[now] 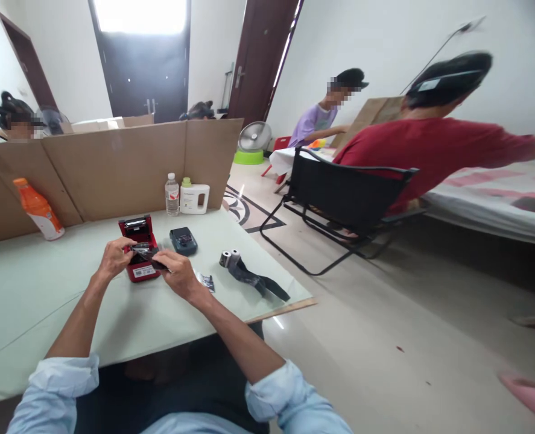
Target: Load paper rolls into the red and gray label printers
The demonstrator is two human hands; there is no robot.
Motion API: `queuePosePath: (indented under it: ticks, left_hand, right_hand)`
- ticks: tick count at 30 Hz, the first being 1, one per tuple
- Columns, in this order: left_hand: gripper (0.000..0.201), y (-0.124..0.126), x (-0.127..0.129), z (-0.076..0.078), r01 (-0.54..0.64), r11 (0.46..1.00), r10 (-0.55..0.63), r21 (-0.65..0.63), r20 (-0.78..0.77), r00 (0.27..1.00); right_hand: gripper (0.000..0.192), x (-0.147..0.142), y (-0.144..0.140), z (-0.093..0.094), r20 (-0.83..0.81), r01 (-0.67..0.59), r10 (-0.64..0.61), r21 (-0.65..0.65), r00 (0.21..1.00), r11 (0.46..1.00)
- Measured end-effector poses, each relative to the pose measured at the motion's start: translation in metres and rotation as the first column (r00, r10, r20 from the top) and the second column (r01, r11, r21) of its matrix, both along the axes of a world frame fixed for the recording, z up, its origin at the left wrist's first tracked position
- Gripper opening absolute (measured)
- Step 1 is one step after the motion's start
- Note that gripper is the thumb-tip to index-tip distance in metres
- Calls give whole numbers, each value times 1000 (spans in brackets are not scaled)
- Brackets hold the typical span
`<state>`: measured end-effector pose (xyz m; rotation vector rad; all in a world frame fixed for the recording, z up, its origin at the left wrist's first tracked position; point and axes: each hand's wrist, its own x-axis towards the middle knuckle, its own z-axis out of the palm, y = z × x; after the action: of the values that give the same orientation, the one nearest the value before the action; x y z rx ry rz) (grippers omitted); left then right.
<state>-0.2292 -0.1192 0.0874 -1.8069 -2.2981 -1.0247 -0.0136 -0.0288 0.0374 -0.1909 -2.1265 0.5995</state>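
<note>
A small red device (143, 272), which looks like a label printer, stands on the table with its dark lid raised and a white label on its front. Above its opening, a thin, shiny, partly clear and dark plastic piece (145, 253) stretches between my hands. My left hand (114, 258) pinches it on the left side. The other end, darker, is in the closed fingers of my right hand (180, 274). A dark blue-grey handheld device (183, 240) lies just behind my right hand. Partly hidden beside that hand is a small clear packet (206, 281).
Two small paper rolls (225, 259) and a dark strip of film (258, 280) lie at the right. An orange bottle (38, 211), a water bottle (172, 196) and a white jug (195, 199) stand before a cardboard screen (126, 166). A co-worker in red (430, 150) sits at right.
</note>
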Motion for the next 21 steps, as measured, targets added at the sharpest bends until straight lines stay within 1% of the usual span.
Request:
queuePosePath:
  ticks: [3, 5, 8, 11, 14, 18, 21]
  left_hand:
    - [32, 4, -20, -11, -67, 997, 69, -32, 44, 997]
    - [36, 10, -28, -16, -71, 996, 73, -50, 59, 996]
    - [40, 21, -35, -18, -42, 994, 52, -103, 89, 995]
    - [41, 30, -36, -16, -30, 984, 48, -173, 101, 994]
    - [40, 36, -33, -14, -39, 973, 57, -228, 71, 996]
    - [37, 37, -30, -12, -39, 965, 47, -258, 24, 999]
    - [36, 37, -33, -14, 7, 959, -8, -285, -2, 1000]
  right_hand:
    - [33, -18, 3, -1, 68, 4, -6, 34, 998, 999]
    - [33, -24, 6, -2, 87, 10, -15, 58, 996, 998]
    - [35, -30, 12, -2, 103, 14, -24, 90, 994, 996]
    - [36, -35, 17, -3, 137, 27, -43, 113, 990, 993]
    - [37, -39, 21, -3, 198, 48, -73, 129, 977, 991]
    - [28, -43, 25, 1, 246, 74, -111, 155, 963, 985]
    - [21, -45, 28, 7, 254, 84, -128, 175, 959, 981]
